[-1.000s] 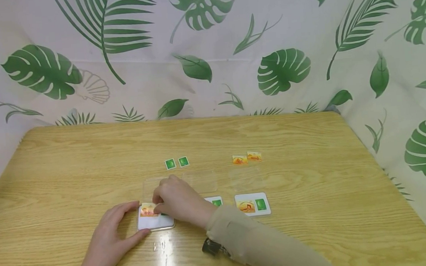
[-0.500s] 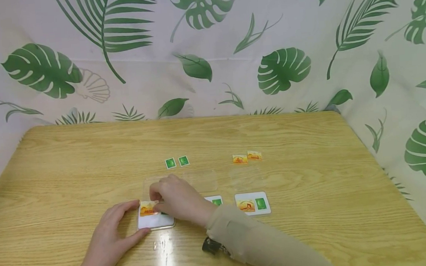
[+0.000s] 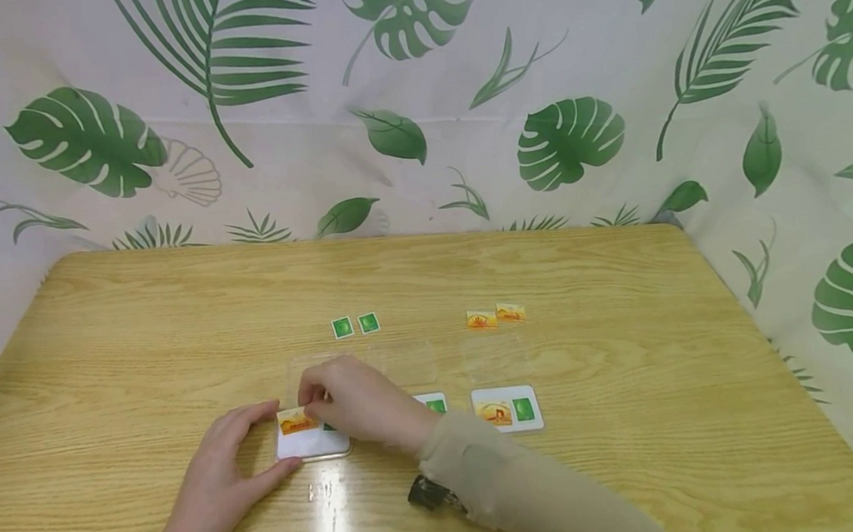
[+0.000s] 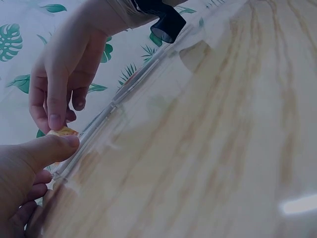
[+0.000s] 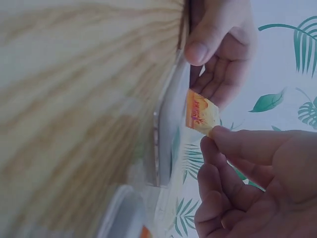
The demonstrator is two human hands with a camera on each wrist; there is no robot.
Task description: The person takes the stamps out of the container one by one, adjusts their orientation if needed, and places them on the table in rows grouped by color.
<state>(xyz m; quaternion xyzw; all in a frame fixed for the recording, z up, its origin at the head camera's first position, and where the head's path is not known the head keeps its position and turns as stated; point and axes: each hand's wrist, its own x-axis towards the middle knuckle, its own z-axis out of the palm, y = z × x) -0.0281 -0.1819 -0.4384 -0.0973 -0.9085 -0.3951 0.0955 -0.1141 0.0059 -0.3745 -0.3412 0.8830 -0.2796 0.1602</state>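
My right hand (image 3: 365,400) pinches an orange-yellow postage stamp (image 3: 297,421) between thumb and forefinger, over a flat white rectangular case (image 3: 309,447). In the right wrist view the stamp (image 5: 200,114) stands tilted above the case's surface, its toothed edge showing. My left hand (image 3: 217,474) steadies that case from the left, forefinger at the far corner and thumb at the near edge. A green stamp (image 3: 329,427) shows in part on the case's right side, mostly covered by my right hand.
A second white case (image 3: 440,407) is half hidden by the right wrist; a third (image 3: 508,426) bears an orange and a green stamp. Two green stamps (image 3: 343,328) and two orange stamps (image 3: 482,319) lie farther back. Clear lids (image 3: 402,365) lie between.
The orange stamp has turned slightly and its left edge has shifted left over the case, moved by the right hand's pinch. The left hand stays in place.
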